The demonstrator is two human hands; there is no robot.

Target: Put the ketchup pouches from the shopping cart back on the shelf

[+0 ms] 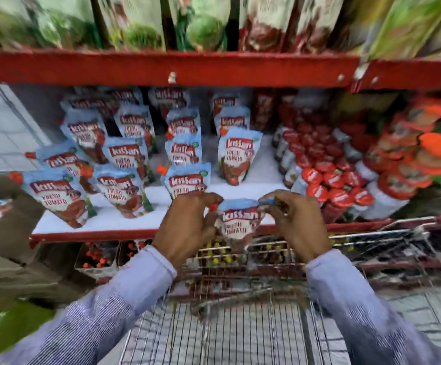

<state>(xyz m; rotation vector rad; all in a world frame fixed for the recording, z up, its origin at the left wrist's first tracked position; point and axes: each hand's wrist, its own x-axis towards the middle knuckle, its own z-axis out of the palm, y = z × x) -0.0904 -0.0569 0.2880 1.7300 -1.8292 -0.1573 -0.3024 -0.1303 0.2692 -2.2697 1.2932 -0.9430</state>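
— What carries the goods?
— A white shelf (253,175) with a red front edge.
— And on it?
— Ketchup pouches (124,191) standing in leaning rows at left, red-capped bottles (319,180) packed at right.

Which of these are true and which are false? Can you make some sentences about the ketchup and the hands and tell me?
1. Both hands hold one ketchup pouch by its top corners. True: the left hand and right hand pinch it.
2. The held pouch already stands on the shelf. False: it hangs over the shopping cart, in front of the white shelf.
3. The shelf has no pouches. False: many Kissan pouches stand there.
4. Red-capped bottles sit right of the pouches. True.
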